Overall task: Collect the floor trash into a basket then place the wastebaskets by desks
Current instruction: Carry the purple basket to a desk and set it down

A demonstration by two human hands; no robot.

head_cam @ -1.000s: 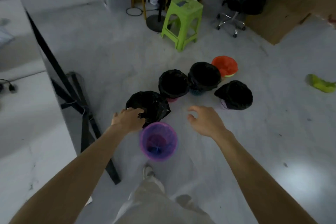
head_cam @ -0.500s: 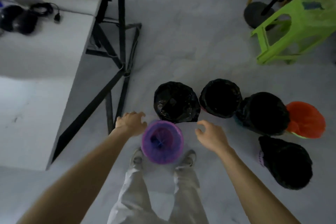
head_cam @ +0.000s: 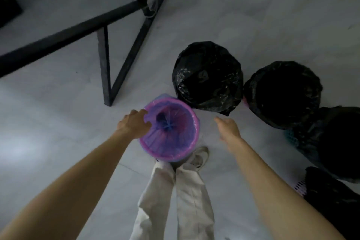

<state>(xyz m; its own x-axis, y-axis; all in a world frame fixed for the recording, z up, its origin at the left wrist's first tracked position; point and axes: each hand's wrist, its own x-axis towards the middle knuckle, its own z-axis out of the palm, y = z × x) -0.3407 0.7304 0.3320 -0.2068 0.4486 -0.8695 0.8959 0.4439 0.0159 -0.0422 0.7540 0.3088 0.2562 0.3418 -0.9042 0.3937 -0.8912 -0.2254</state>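
Now the purple basket point(head_cam: 169, 129) is in hand: the left hand point(head_cam: 134, 122) has closed on its near-left rim, fingers curled over the edge, where half a second ago it only lay alongside the rim. The basket shows larger and covers part of a white shoe point(head_cam: 198, 157) and the trouser legs point(head_cam: 175, 191), so I judge it is off the floor or just leaving it. Inside it a thin purple liner point(head_cam: 153, 115) lies against the mesh, with a small dark blue lump point(head_cam: 162, 121) at the bottom; what that is, I cannot tell.

To the right of the purple basket, apart from it, the right hand point(head_cam: 228, 128) hangs with loose fingers and holds nothing, much as it did a moment ago. Just beyond the purple basket stands a black-bagged basket point(head_cam: 207, 76), almost touching its far rim. Further right of the purple basket come a second black-bagged basket point(head_cam: 282, 93), a third point(head_cam: 335, 142), and a fourth point(head_cam: 331, 200) at the frame edge. Beyond and left of the purple basket rises the black desk frame point(head_cam: 105, 68), its foot on the grey floor point(head_cam: 58, 122).

No loose trash shows near the purple basket, so this reads as the placing step: one basket picked out, and the desk leg close by looks a likely spot for it.
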